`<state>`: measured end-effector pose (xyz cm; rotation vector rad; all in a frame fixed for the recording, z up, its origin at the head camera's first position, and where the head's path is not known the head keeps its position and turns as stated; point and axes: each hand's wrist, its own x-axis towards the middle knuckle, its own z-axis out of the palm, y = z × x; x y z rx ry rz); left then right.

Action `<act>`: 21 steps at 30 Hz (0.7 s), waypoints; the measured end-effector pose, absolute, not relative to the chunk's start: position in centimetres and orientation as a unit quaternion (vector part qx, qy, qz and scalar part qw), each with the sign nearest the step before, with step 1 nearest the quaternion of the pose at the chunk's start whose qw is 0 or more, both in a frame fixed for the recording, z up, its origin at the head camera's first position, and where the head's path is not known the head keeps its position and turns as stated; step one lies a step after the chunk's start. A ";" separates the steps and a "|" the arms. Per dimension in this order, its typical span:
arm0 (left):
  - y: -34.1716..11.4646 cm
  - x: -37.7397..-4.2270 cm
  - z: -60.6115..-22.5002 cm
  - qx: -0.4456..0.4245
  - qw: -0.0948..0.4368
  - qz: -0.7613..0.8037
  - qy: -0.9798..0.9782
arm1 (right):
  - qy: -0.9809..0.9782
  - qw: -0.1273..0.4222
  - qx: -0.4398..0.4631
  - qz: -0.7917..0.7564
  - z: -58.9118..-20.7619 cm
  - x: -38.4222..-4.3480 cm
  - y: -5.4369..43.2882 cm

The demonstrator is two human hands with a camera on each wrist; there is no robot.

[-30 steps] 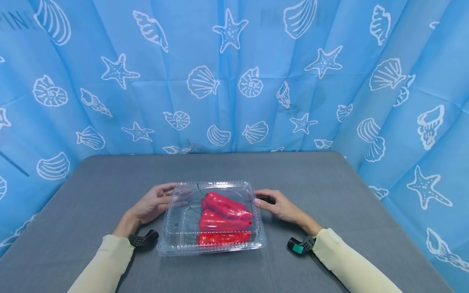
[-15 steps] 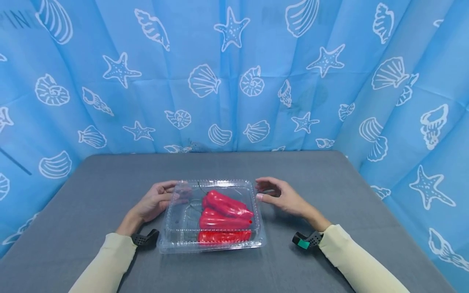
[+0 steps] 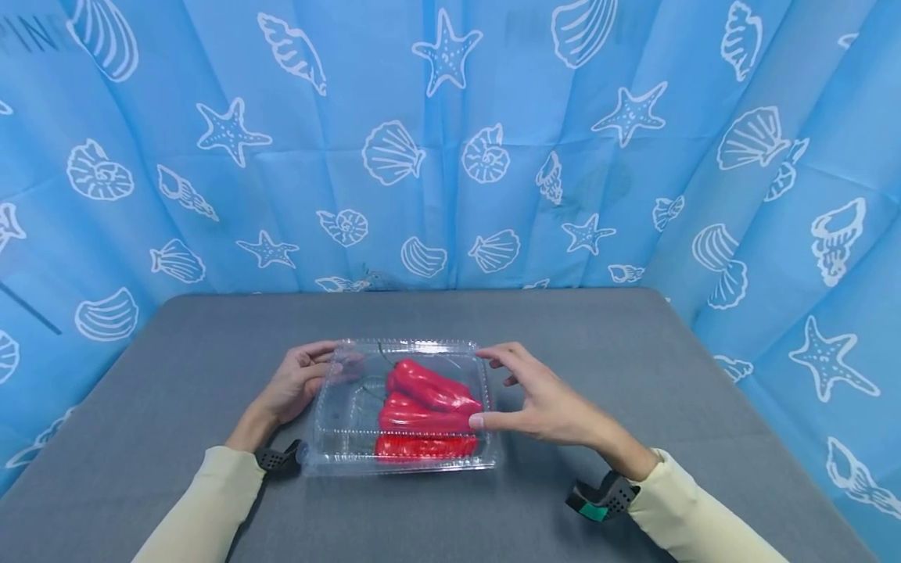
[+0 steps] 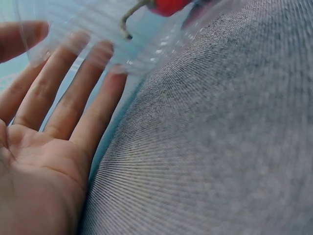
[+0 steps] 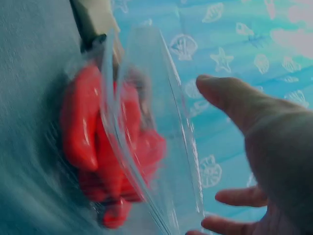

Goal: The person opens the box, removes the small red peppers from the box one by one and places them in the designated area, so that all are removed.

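Note:
In the head view, a clear plastic clamshell container (image 3: 341,446) stands at the middle of the table with its lid over the base. Several red peppers (image 3: 425,422) lie inside, toward its right half. My left hand (image 3: 290,385) is at the container's left side, and the left wrist view shows its long straight fingers (image 4: 63,105) behind the clear wall, fingertips right at the plastic. At the right side is my right hand (image 3: 545,403), its thumb and fingers spread apart along the lid's edge. One pepper's green stem (image 4: 128,22) shows through the wall.
The grey cloth-covered table (image 3: 598,336) spreads out around the container. Behind it and along the sides hangs a blue curtain (image 3: 436,203) with white shell and starfish prints. A black band (image 3: 601,496) is on the right wrist, and another black band (image 3: 278,457) on the left.
My right hand moves off the container's right edge, then comes back to it with thumb and fingers spread wider. The container shifts slightly left and back. My left hand stays nearly still.

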<state>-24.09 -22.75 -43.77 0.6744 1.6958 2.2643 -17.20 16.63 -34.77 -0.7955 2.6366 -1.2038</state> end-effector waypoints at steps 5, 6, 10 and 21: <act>-22.7 -24.2 -43.6 0.206 0.090 0.785 0.577 | 0.897 0.079 -0.245 -0.359 -34.8 -16.0 15.6; -22.7 -24.2 -43.6 0.205 0.086 0.788 0.574 | 0.901 0.080 -0.241 -0.351 -34.9 -15.8 15.3; -22.7 -24.4 -43.6 0.210 0.075 0.795 0.564 | 0.914 0.073 -0.229 -0.327 -35.4 -15.2 14.4; -23.0 -24.4 -44.0 0.240 0.098 0.794 0.550 | 0.921 0.025 -0.213 -0.324 -38.0 -14.9 12.9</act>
